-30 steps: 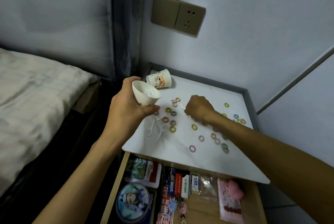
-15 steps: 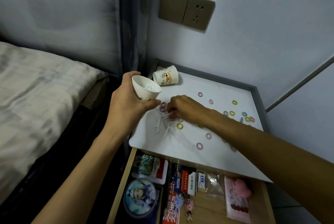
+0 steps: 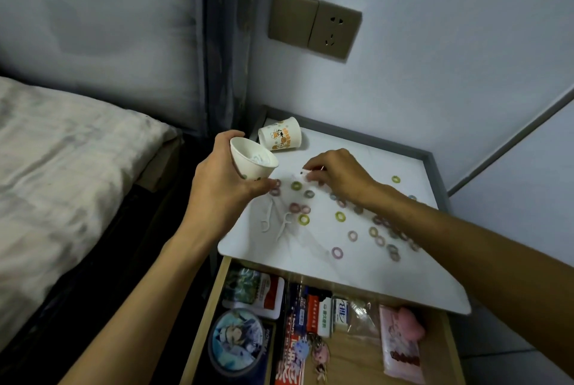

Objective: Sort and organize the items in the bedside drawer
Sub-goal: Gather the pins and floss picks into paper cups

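My left hand (image 3: 222, 181) grips a white paper cup (image 3: 252, 163), tilted toward the right, above the left edge of the white nightstand top (image 3: 310, 260). Something white lies inside the cup. My right hand (image 3: 337, 175) hovers just right of the cup, fingertips pinching a small white floss pick (image 3: 306, 171). Two more floss picks (image 3: 275, 221) lie on the top below the cup. Several small coloured rings (image 3: 340, 216) are scattered across the top. The open drawer (image 3: 357, 350) below holds packets, a round tin and keychains.
A second printed paper cup (image 3: 281, 134) lies on its side at the back left of the nightstand. The bed (image 3: 62, 173) is at the left. A wall socket (image 3: 313, 22) sits above. The nightstand has a raised grey rim (image 3: 435, 173) at back and right.
My right hand has moved left from the middle rings toward the cup and lifted with a floss pick pinched. The left hand keeps the cup, now tilted more toward the right hand.
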